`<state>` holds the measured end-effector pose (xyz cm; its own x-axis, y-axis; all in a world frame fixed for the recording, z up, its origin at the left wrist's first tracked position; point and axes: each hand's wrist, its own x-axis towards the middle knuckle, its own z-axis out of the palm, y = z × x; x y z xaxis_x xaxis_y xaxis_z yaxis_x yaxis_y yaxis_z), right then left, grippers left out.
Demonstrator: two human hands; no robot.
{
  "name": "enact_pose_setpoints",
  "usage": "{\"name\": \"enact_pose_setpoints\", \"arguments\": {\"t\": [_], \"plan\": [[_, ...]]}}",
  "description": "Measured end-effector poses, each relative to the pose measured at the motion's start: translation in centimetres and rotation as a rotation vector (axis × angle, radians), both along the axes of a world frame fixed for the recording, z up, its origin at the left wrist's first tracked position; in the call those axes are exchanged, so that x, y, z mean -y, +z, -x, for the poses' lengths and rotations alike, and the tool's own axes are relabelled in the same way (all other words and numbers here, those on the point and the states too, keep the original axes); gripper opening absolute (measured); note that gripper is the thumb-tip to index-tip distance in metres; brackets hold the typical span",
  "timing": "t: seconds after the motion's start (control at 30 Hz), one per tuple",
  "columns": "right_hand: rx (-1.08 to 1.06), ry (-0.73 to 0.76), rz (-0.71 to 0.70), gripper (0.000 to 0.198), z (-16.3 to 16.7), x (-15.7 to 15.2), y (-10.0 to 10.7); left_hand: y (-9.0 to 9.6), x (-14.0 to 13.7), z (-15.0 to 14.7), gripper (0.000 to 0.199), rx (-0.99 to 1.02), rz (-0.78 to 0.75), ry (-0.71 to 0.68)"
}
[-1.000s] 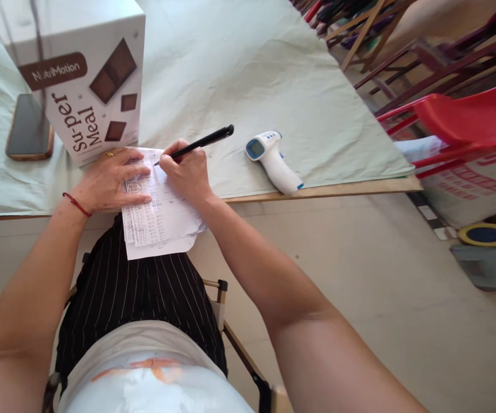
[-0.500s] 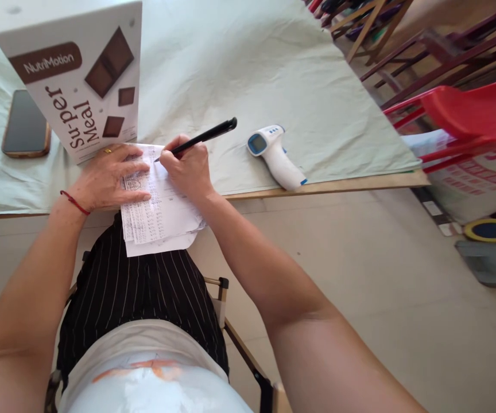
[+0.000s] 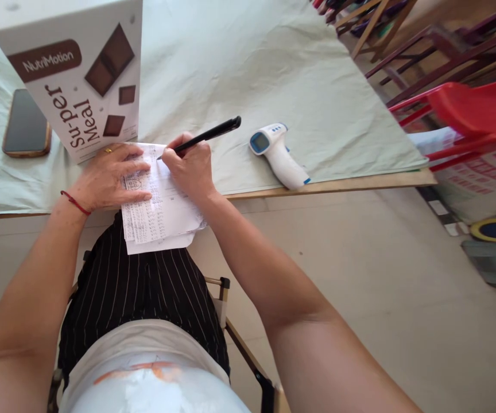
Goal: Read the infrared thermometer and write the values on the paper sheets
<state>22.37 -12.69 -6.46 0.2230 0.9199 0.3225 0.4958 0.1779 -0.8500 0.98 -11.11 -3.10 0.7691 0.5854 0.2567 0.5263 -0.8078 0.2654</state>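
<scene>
A black pen [image 3: 213,132] is gripped in my right hand [image 3: 192,168], its tip down on the sheets of paper [image 3: 173,206]. Handwritten lines cover the left part of the top sheet. My left hand [image 3: 108,176] lies with fingers spread on the left side of the papers, pressing them against the table edge; the lower part of the stack overhangs the edge above my lap. Just behind my left hand stands a white box [image 3: 65,109] with chocolate pieces printed on it.
A smartphone [image 3: 27,123] lies left of the box on the green tablecloth [image 3: 231,63]. Right of my right hand rests a white infrared thermometer [image 3: 280,155]. A red plastic chair [image 3: 480,109] stands beyond the table's right end, with a grey scale-like object [image 3: 495,263] on the floor.
The pen and my right hand have shifted very slightly to the right. The view has turned a little, so the thermometer and chair appear farther right. My left hand stays in place.
</scene>
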Motion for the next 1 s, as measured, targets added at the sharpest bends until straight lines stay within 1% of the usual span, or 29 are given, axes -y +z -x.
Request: {"name": "enact_pose_setpoints", "arguments": {"t": [0.23,0.33,0.47,0.6,0.7,0.87,0.93,1.0], "plan": [[-0.004,0.018,-0.029,0.024,-0.07,-0.01,-0.12,-0.2,-0.15,0.05,0.049,-0.001,-0.033,-0.01],[-0.015,0.006,-0.039,0.023,-0.09,-0.06,-0.19,-0.15,-0.11,0.01,0.046,-0.005,-0.023,-0.005],[-0.024,0.001,-0.023,0.02,-0.09,-0.08,-0.15,-0.03,-0.03,-0.06,0.046,0.006,0.012,0.009],[-0.002,0.024,-0.002,0.021,-0.17,-0.04,-0.04,-0.05,-0.02,-0.13,0.052,0.023,-0.01,-0.01],[0.004,0.034,0.005,0.023,-0.21,-0.06,-0.06,-0.12,-0.1,-0.13,0.049,0.02,-0.024,-0.009],[-0.034,0.023,-0.033,0.022,-0.36,-0.2,-0.39,-0.07,-0.07,-0.08,0.05,0.034,-0.034,-0.011],[-0.046,0.021,-0.057,0.02,-0.49,-0.32,-0.62,-0.03,0.19,-0.13,0.046,0.077,-0.058,-0.024],[-0.044,0.035,-0.08,0.017,-0.63,-0.49,-0.89,-0.22,0.39,-0.09,0.037,0.168,-0.143,0.015]]}}
